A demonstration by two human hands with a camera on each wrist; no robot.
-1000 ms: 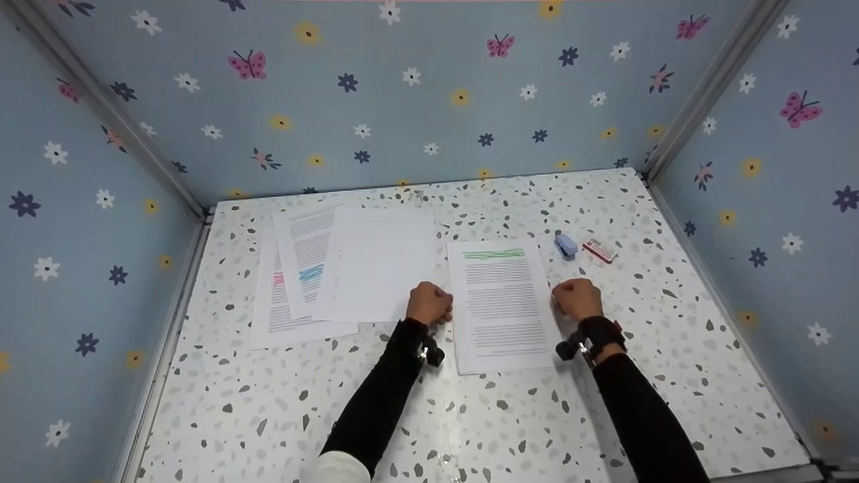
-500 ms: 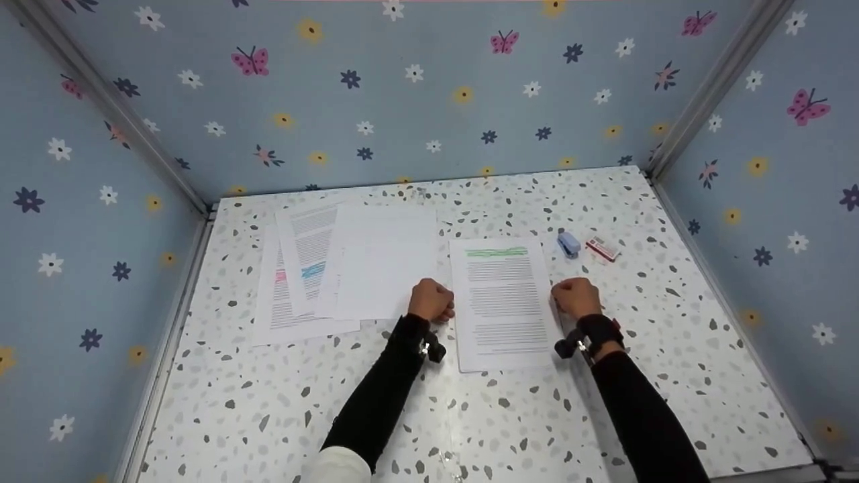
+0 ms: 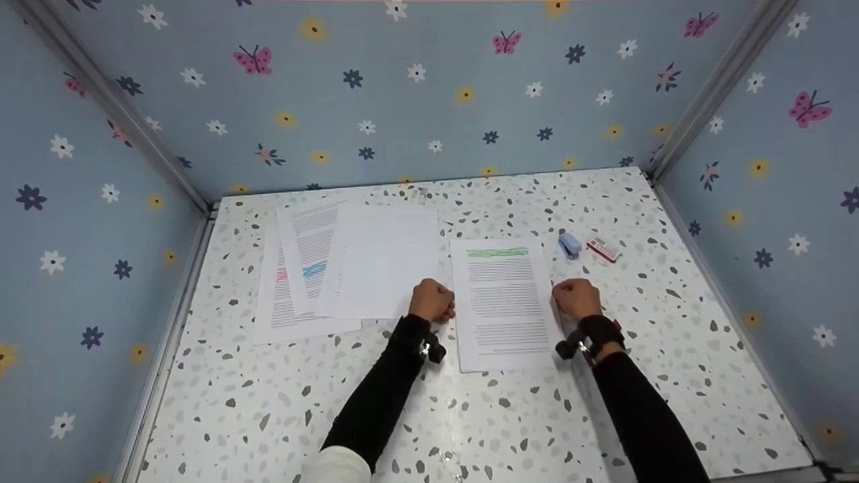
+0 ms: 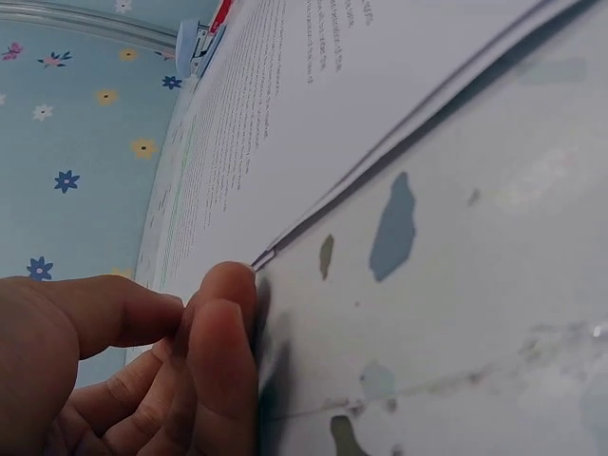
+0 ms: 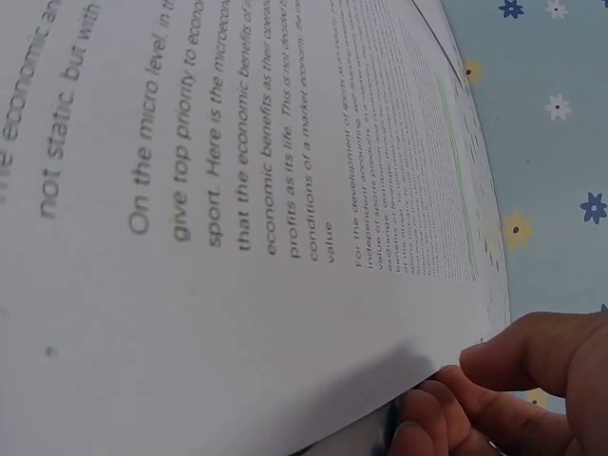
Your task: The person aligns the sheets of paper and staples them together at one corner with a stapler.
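Observation:
A stack of printed sheets (image 3: 507, 308) with green highlighting near its top lies flat between my two hands. My left hand (image 3: 431, 301) rests by its left edge, fingers curled; in the left wrist view the thumb meets the index finger and the curled fingers (image 4: 223, 370) touch the stack's edge. At the right edge is my right hand (image 3: 577, 299), also curled. The right wrist view has its fingers (image 5: 432, 408) against the paper's side, the thumb just beyond the edge. No sheet shows plainly between thumb and fingers of either hand.
To the left, overlapping sheets fan out: a blank-looking one (image 3: 386, 261) on top, then one with a blue mark (image 3: 313, 231) and one with a pink mark (image 3: 285, 329). A light blue stapler (image 3: 570, 245) and a small red-and-white box (image 3: 603, 250) lie behind my right hand. Patterned walls (image 3: 429, 100) enclose the speckled table (image 3: 510, 429).
The head view has shifted very slightly. Both hands keep their places at the stack's sides, and the papers, stapler and box lie as before.

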